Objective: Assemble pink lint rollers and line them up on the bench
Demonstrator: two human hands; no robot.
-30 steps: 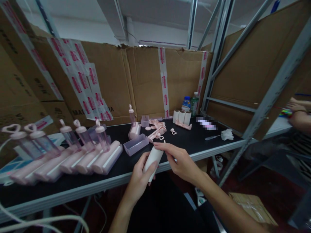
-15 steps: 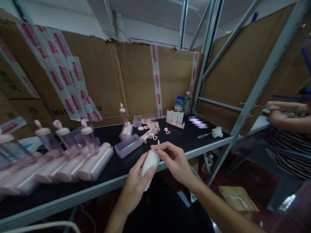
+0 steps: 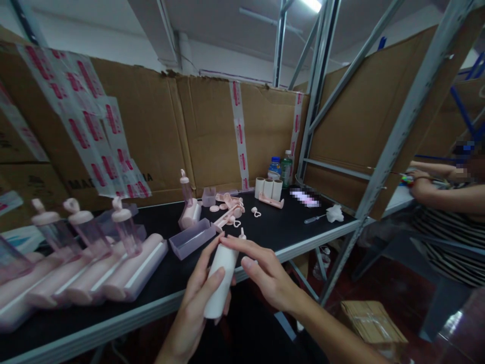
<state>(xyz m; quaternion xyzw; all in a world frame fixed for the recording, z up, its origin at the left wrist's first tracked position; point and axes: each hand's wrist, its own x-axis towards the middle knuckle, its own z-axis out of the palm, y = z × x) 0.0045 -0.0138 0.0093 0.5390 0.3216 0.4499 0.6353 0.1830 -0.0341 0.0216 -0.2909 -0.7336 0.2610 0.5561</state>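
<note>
My left hand (image 3: 202, 288) is wrapped round a white lint roll (image 3: 221, 280), which tilts upward away from me in front of the table's edge. My right hand (image 3: 269, 273) lies with its fingers stretched across the roll's upper end, the thumb apart from them. Just beyond the fingertips a small pale pink stem (image 3: 242, 233) shows; what it belongs to is partly hidden. Pink frame parts (image 3: 229, 212) and heart-shaped loops (image 3: 256, 213) lie loose on the black table. Left of them stands an open translucent lilac case (image 3: 192, 239).
Several pink rollers with clear handles (image 3: 127, 232) line the table's left side. White rolls (image 3: 268, 188) and bottles (image 3: 287, 167) stand at the back right, near a screwdriver (image 3: 314, 219) and crumpled white tissue (image 3: 335, 213). Another person's arm (image 3: 432, 187) is at the far right.
My right hand has gone from pinching at the roll's top to lying stretched over it. The roll has come slightly lower and left, as the view has shifted.
</note>
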